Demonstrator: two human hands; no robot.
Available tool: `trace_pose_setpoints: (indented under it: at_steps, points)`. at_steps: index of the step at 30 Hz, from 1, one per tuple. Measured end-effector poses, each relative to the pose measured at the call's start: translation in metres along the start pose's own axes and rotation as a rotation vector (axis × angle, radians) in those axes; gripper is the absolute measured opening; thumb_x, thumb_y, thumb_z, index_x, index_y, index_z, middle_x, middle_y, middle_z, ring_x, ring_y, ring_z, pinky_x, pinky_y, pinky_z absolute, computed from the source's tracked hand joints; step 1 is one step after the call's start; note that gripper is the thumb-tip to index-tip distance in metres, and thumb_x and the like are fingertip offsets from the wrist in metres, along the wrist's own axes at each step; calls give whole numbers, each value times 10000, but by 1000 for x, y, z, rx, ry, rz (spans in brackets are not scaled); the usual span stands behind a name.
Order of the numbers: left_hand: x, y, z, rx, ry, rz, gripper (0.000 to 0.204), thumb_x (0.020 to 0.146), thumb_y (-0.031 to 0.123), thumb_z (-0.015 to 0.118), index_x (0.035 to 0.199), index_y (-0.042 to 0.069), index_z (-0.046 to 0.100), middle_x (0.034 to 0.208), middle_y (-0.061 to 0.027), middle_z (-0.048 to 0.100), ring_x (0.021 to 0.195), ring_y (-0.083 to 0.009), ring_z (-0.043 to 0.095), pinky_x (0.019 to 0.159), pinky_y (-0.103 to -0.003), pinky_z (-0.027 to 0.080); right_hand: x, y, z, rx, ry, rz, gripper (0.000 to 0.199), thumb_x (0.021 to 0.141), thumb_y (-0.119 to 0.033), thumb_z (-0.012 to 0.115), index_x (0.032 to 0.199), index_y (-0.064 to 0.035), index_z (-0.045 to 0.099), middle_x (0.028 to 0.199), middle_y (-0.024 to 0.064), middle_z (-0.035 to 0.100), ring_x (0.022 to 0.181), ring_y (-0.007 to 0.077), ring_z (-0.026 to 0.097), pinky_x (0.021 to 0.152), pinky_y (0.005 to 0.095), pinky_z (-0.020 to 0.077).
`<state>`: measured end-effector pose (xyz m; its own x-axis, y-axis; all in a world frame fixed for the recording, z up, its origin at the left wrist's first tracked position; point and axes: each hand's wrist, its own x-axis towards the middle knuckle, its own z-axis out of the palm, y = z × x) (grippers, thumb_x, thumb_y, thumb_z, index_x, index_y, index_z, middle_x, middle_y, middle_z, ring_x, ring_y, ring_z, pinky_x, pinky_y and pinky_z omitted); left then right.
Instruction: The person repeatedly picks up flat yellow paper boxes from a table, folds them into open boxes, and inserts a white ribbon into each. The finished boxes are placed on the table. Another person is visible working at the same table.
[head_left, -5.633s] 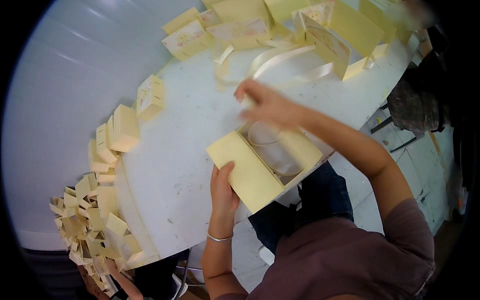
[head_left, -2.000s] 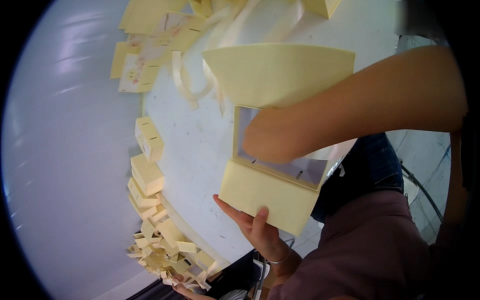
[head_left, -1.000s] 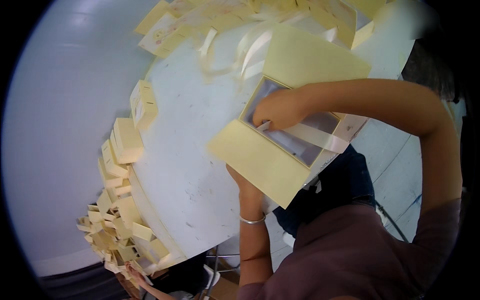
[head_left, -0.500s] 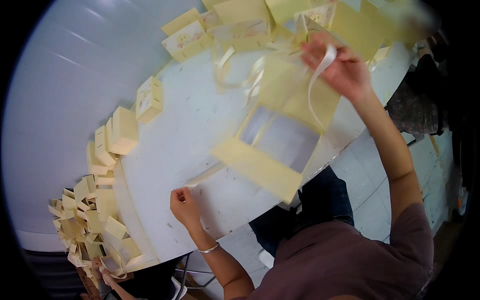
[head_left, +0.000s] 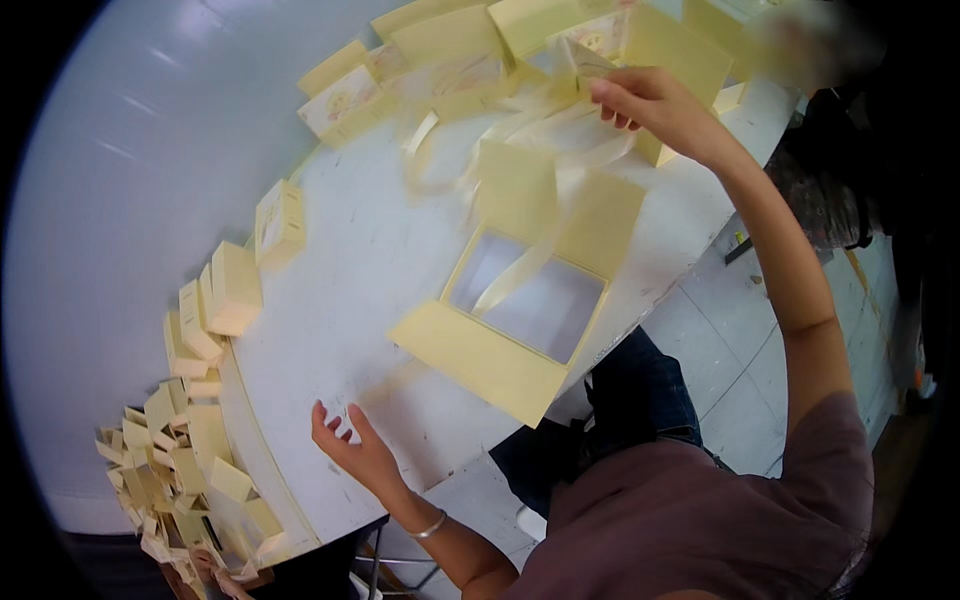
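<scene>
A pale yellow box (head_left: 475,368) lies open in front of me, its flaps spread around a pale interior. A cream ribbon (head_left: 520,270) runs blurred across its opening. My right hand (head_left: 660,110) is above the far side, thumb and fingers closed together beside a standing folded yellow panel (head_left: 578,68); what they pinch, if anything, is hidden. Several loose ribbons (head_left: 420,140) lie between that hand and the far boxes. My left hand (head_left: 358,448) hovers near the table's front edge, fingers apart and holding nothing. A faint strip, perhaps ribbon, shows just beyond it.
Open yellow boxes with printed fronts (head_left: 345,100) line the far side of the white table (head_left: 330,290). Closed boxes (head_left: 236,288) stand along the left edge, and a heap of boxes (head_left: 190,470) lies beyond it. Another person's hand (head_left: 205,565) shows at lower left.
My left hand has let go of the ribbon end and spread its fingers. My right hand has turned over and its fingers have closed; the ribbon draped over it has dropped toward the box.
</scene>
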<state>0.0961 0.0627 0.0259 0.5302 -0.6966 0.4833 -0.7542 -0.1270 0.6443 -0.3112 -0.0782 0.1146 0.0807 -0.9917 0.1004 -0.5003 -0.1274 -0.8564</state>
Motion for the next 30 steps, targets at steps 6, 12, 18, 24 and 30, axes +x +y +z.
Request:
trace_pose_setpoints:
  at_steps: [6, 12, 18, 24, 30]
  points:
    - [-36, 48, -13, -615, -697, -114, 353, 888, 291, 441, 872, -32, 583, 793, -106, 609, 681, -166, 536, 619, -267, 431, 22, 43, 24, 312, -565, 540, 669, 845, -587, 305, 922, 25, 563, 848, 94, 598, 813, 165, 581, 761, 279, 465]
    - [-63, 92, 10, -706, -974, -42, 306, 845, 224, 500, 889, -69, 579, 784, -110, 627, 711, -174, 586, 629, -265, 454, 38, 48, 63, 1278, -373, 377, 396, 899, -334, 399, 1068, 15, 479, 1000, 147, 565, 921, 194, 569, 851, 334, 447]
    - [-43, 100, 15, -519, -988, -98, 215, 790, 110, 513, 875, -77, 577, 752, -74, 613, 701, -104, 536, 629, -245, 427, 63, 1, 12, 1132, -37, 42, 316, 913, -235, 371, 1100, -4, 479, 869, 97, 587, 709, 159, 567, 695, 289, 473]
    - [-22, 90, 22, -637, -950, -195, 198, 817, 80, 484, 872, -93, 562, 743, -10, 570, 710, -65, 472, 644, -213, 395, 23, -68, 8, 352, -244, -196, 263, 904, -190, 385, 1015, -25, 558, 730, 81, 586, 497, 128, 494, 493, 246, 441]
    - [-34, 113, 25, -575, -541, -69, 239, 797, 111, 579, 976, -45, 556, 1038, -107, 525, 870, -157, 504, 744, -291, 419, -28, -67, 55, -223, -768, -203, 147, 812, -40, 458, 743, 31, 566, 693, 99, 568, 615, 186, 532, 636, 266, 437]
